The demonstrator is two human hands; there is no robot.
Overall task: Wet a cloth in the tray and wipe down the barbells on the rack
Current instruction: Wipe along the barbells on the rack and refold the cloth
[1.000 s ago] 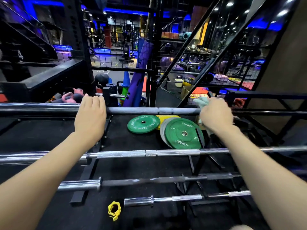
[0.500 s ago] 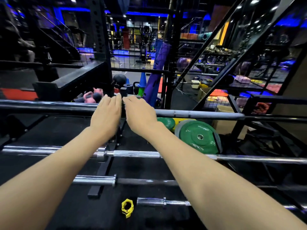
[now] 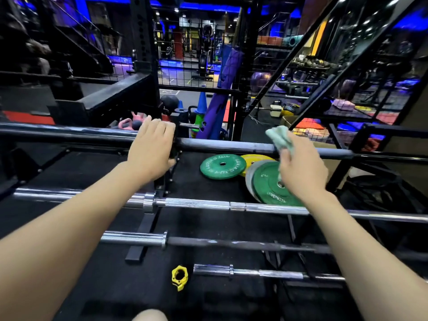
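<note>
1. Four barbells lie across the rack (image 3: 143, 224) in front of me, stepped from near to far. The nearest barbell (image 3: 254, 272) is short and chrome, at the rack's near edge, with a yellow collar (image 3: 179, 277) on the black floor just left of its end.
2. Beyond it sits a dark-shafted barbell (image 3: 231, 243), its chrome sleeve pointing left.
3. Third out is a bright chrome barbell (image 3: 196, 203); both my forearms pass over it.
4. Behind that, on the floor under the rack's far side, a green plate (image 3: 222, 167) lies flat, touching a yellow plate (image 3: 256, 158), and a second green plate (image 3: 268, 186) leans on a grey one.
5. At the far edge, the top barbell (image 3: 227, 147) carries both hands. My left hand (image 3: 151, 151) is draped over it near the upright, fingers curled over the top.
6. My right hand (image 3: 301, 167) pinches the pale green cloth (image 3: 280, 139), bunched against that bar well right of the left hand. I think the cloth touches the shaft, but blur makes it unsure.
</note>
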